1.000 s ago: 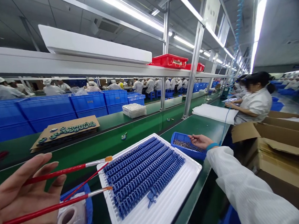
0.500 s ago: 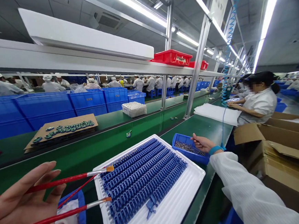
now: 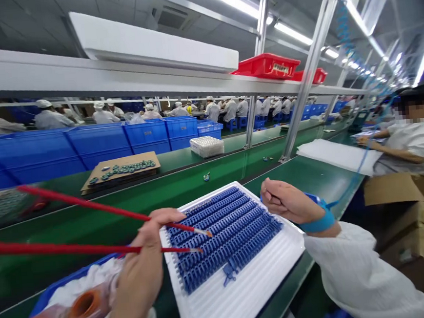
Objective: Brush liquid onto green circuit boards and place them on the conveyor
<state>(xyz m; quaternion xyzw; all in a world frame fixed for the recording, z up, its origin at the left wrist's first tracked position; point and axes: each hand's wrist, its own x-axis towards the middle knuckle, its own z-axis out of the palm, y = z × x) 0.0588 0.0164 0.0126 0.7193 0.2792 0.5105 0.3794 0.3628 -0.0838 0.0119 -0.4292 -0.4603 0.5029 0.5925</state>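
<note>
With the white tray (image 3: pixel 245 303) taken as clock centre, hand clearance is provided above its bare ribbed strip at 5 o'clock. At 9 o'clock, access is obstructed by the left hand (image 3: pixel 148 262) and two red brushes (image 3: pixel 91 204), projected across the blue parts (image 3: pixel 221 227). At 2 o'clock, approach is blocked by the right hand (image 3: pixel 291 202). Forward reach at 1 o'clock is limited by a metal post (image 3: pixel 308 75).
</note>
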